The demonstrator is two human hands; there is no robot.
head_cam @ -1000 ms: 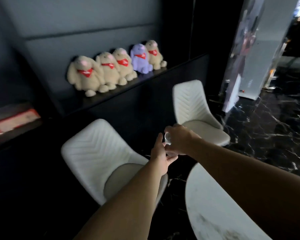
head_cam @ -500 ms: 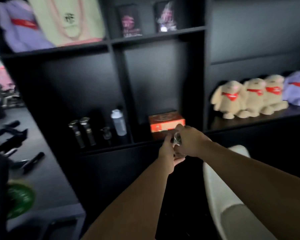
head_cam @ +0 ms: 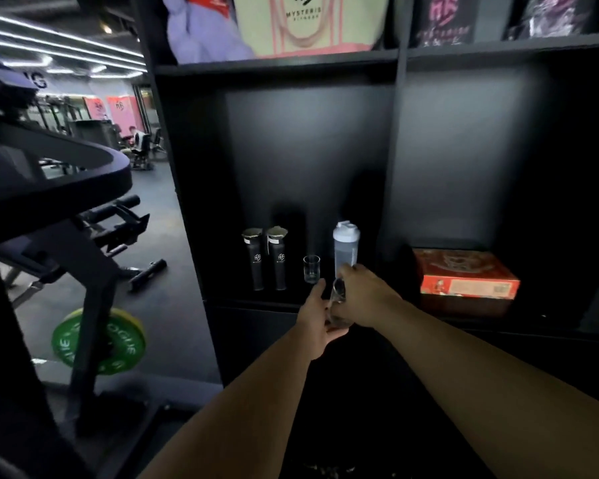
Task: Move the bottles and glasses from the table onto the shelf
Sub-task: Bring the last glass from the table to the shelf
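The tote bag [head_cam: 308, 25], high above the fingers, reads "MYSTERIS". The green plate [head_cam: 99, 342], far left and low, reads partly "OGUE".

We are in a gym with a small merchandise display. To our left stand a black bench [head_cam: 94, 233] and a machine frame [head_cam: 59, 174], with a green weight plate [head_cam: 99, 342] on the dark floor [head_cam: 163, 271], strip lights overhead and more equipment further back. Before us a black shelf [head_cam: 274, 65] shows branded goods: a tote bag [head_cam: 308, 25] printed "MYSTERIS", two black bottles [head_cam: 267, 261] with logos, a shaker [head_cam: 345, 247] and a red box [head_cam: 464, 274].
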